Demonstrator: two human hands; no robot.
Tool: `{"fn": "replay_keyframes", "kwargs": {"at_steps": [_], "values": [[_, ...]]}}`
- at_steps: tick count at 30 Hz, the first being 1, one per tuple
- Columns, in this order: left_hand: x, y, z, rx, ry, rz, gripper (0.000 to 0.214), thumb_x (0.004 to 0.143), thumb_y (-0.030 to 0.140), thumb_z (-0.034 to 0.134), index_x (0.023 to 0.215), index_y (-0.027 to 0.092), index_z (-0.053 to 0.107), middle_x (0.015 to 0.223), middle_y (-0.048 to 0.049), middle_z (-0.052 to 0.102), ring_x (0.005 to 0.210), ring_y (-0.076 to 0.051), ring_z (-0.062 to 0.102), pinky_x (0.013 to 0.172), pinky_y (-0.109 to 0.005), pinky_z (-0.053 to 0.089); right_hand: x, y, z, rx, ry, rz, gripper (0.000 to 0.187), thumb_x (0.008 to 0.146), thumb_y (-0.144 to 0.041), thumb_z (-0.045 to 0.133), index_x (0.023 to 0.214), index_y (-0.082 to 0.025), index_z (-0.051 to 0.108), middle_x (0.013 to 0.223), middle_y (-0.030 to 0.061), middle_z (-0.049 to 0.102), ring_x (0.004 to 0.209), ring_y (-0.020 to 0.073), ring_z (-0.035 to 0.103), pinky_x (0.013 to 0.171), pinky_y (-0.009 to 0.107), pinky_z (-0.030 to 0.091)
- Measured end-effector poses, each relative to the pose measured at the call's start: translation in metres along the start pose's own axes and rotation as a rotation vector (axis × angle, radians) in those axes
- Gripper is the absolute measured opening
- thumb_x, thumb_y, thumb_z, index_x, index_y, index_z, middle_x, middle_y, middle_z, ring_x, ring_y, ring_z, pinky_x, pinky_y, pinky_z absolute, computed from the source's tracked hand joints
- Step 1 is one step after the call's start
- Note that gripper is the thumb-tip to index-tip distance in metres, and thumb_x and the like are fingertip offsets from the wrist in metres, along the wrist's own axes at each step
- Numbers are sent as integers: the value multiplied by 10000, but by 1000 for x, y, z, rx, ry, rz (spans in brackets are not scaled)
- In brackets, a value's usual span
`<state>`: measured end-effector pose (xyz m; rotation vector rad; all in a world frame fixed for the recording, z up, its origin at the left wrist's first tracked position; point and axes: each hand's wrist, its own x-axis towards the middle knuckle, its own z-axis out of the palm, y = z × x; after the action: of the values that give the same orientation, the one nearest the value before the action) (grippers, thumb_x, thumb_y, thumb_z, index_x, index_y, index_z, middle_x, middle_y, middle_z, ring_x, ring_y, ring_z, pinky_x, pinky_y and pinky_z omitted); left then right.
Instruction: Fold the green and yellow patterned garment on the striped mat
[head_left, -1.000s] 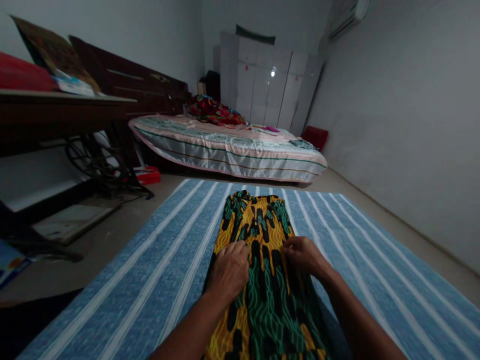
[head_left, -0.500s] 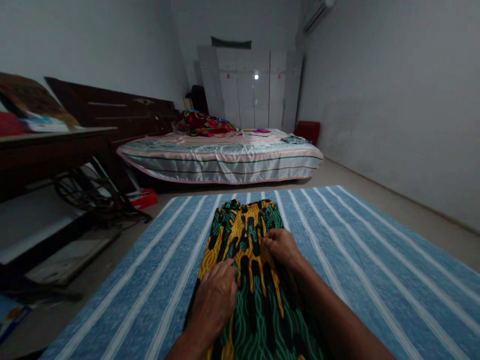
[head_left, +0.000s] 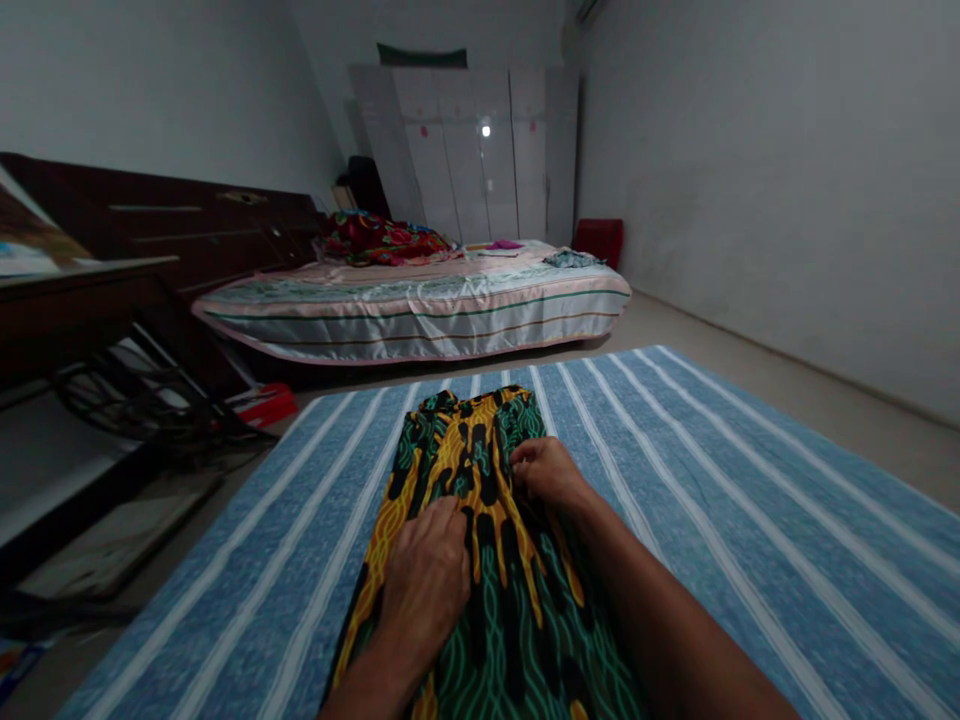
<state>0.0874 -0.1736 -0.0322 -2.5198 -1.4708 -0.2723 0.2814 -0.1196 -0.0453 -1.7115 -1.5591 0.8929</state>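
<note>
A garment (head_left: 487, 560) with a wavy black, green and yellow print lies lengthwise on a blue and white striped bed cover. Its far end has a bunched, collar-like edge. My left hand (head_left: 429, 555) rests palm down on the garment's left part, its fingers reaching forward across the cloth. At the right edge, higher up, my right hand (head_left: 549, 472) has its fingers bent in a pinch on the fabric. The right forearm covers part of the garment's right side, and the left hand hides the cloth beneath it.
The striped cover (head_left: 675, 480) spreads to both sides. Beyond it stands a larger bed (head_left: 420, 320) with a red patterned blanket (head_left: 382, 240). A dark table (head_left: 82, 290) with a wheel beneath is at left. White wardrobes (head_left: 457, 150) line the back wall.
The view has swung slightly right, so the room sits further left in the picture. Both hands stay at about the same places on the garment.
</note>
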Motion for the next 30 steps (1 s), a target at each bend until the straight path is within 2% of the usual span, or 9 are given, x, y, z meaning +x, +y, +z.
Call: {"fn": "replay_keyframes", "kwargs": {"at_steps": [4, 7, 10, 13, 18, 24, 30], "values": [[-8, -3, 10, -54, 36, 19, 350, 824, 82, 366, 1075, 141, 603, 1219, -135, 603, 1149, -247, 542, 971, -424, 434, -4, 2, -10, -65, -83, 34, 148, 735, -187, 538, 735, -143, 679, 540, -19, 590, 413, 71, 495, 428, 165, 354], [-10, -2, 10, -67, 49, 9, 347, 833, 85, 358, 1076, 138, 600, 1203, -140, 612, 1133, -254, 553, 946, -436, 446, -10, -6, -16, -157, -119, 34, 132, 698, -208, 566, 663, -152, 680, 531, -8, 595, 462, 92, 530, 447, 176, 352], [-10, 0, 10, -64, 65, -1, 337, 840, 84, 357, 1063, 135, 604, 1191, -143, 619, 1125, -258, 559, 934, -436, 450, -15, -16, -16, -277, -123, 23, 121, 643, -203, 590, 662, -161, 703, 613, 22, 645, 580, 133, 587, 503, 199, 366], [-10, 2, 13, -53, 104, -5, 323, 840, 82, 366, 1040, 145, 611, 1178, -133, 626, 1116, -252, 565, 923, -423, 455, -17, -23, -12, -368, -119, 14, 187, 628, -173, 569, 724, -179, 729, 729, 43, 688, 701, 165, 623, 561, 214, 380], [-11, 2, 15, -20, 117, 10, 308, 844, 81, 374, 1024, 140, 616, 1174, -133, 627, 1103, -251, 574, 895, -417, 472, -17, -25, -13, -441, -102, 27, 231, 626, -150, 540, 746, -182, 735, 781, 72, 703, 776, 196, 639, 577, 225, 379], [-10, 7, 8, -8, 57, -14, 303, 859, 79, 376, 1040, 132, 613, 1199, -131, 616, 1131, -253, 557, 910, -420, 462, -13, -13, -26, -408, -65, 75, 183, 639, -152, 536, 696, -158, 710, 719, 76, 681, 684, 182, 626, 520, 219, 357], [-11, 9, 5, 6, 18, -31, 308, 863, 79, 386, 1072, 131, 605, 1221, -139, 600, 1139, -255, 550, 908, -419, 456, -9, 3, -30, -274, -70, 143, 155, 693, -149, 505, 673, -159, 659, 548, 21, 612, 457, 114, 557, 446, 188, 347]]}}
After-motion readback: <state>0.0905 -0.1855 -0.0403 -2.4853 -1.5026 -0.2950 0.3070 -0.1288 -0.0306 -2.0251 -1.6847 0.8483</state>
